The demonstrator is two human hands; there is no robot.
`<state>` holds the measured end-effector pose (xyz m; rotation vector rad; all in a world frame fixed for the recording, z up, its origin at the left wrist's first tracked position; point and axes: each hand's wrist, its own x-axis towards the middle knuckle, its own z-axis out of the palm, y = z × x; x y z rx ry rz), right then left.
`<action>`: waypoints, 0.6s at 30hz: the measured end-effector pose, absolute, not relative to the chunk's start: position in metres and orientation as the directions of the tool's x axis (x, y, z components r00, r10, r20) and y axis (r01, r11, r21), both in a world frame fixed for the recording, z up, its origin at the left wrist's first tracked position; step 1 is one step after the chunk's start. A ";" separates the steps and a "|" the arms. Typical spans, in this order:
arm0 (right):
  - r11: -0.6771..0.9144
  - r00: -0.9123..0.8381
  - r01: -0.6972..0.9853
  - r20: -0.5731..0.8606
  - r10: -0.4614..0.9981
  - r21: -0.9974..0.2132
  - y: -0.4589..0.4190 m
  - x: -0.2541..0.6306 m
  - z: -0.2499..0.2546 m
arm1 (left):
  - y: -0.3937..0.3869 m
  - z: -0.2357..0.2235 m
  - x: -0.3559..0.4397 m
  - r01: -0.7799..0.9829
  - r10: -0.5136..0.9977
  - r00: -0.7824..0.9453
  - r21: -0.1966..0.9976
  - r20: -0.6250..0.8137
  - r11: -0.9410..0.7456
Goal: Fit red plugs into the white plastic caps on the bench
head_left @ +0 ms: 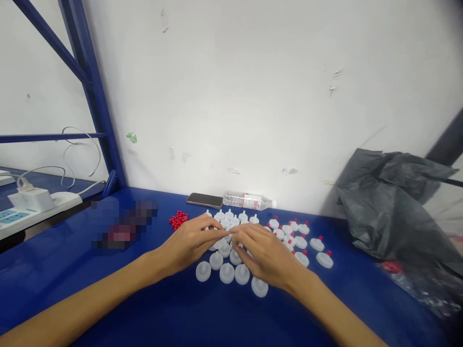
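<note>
My left hand (pixel 191 239) and my right hand (pixel 265 248) meet at the fingertips over a cluster of white nozzle lids (pixel 226 273). The fingers of each are drawn together in a pinch, and whatever is between them is too small and covered to make out. A bit of white shows where the fingertips meet. Around and under the hands, round white lids stand with their spouts up. To the right, several more white lids wear red tips (pixel 317 243). Left of the cluster lies a small heap of loose red caps (pixel 178 220).
Behind the lids, a phone (pixel 204 200) and a clear plastic bottle (pixel 249 200) lie near the wall on the blue table (pixel 173 308). A grey plastic bag (pixel 394 202) slumps at the right. A power strip (pixel 36 207) sits left, past a blue metal post (pixel 99 101).
</note>
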<state>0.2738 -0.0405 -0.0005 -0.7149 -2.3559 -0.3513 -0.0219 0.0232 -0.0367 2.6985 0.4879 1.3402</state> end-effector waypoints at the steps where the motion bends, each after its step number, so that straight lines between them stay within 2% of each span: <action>1: 0.818 -0.651 0.571 0.646 0.399 0.070 -0.041 0.274 -0.001 | 0.022 -0.036 -0.021 0.232 0.321 0.560 0.227 0.764 -0.946; 5: 0.829 -0.636 0.558 0.666 0.390 0.047 -0.042 0.275 -0.003 | 0.018 -0.033 -0.020 0.220 0.322 0.527 0.240 0.787 -0.946; 11: 0.856 -0.548 0.511 0.738 0.393 -0.076 -0.046 0.272 -0.002 | 0.022 -0.031 -0.022 0.119 0.262 0.460 0.233 0.849 -0.965; 18: 0.861 -0.573 0.503 0.715 0.400 -0.078 -0.049 0.271 -0.009 | 0.023 -0.029 -0.030 0.030 0.284 0.498 0.311 0.820 -0.950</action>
